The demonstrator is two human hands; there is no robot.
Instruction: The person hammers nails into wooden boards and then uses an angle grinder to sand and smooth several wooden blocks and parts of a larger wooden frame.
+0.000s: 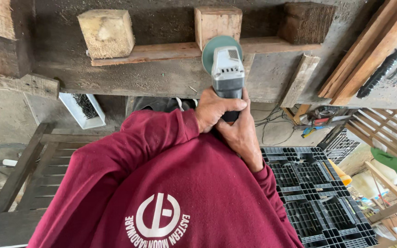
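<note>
Head view, looking down over a maroon sweatshirt [175, 193] at two bare hands wrapped around a power tool. At far left, a dark slatted wooden bench [33, 174] stands on the concrete floor, and a white tray of dark nails [84, 109] lies above it. Near the top left, a pale wood block [106, 33] sits on a thin plank [161, 51] that runs across a wooden pallet.

At centre, the left hand [214, 109] is closed around the body of a grey angle grinder [227, 69]. The right hand [241, 135], touching it just below and to the right, is also closed on the tool's handle. The grinder's long axis runs straight away from the person, so its green sanding disc [214, 49] lies beyond both hands, set against the plank beneath the middle wood block [218, 22]. The left hand is the nearer one to the disc.

Right of centre, a dark weathered block [306, 22] sits on the same plank. Lower right, a black plastic pallet [322, 202] lies on the floor, with stacked timber [368, 55] above it.
</note>
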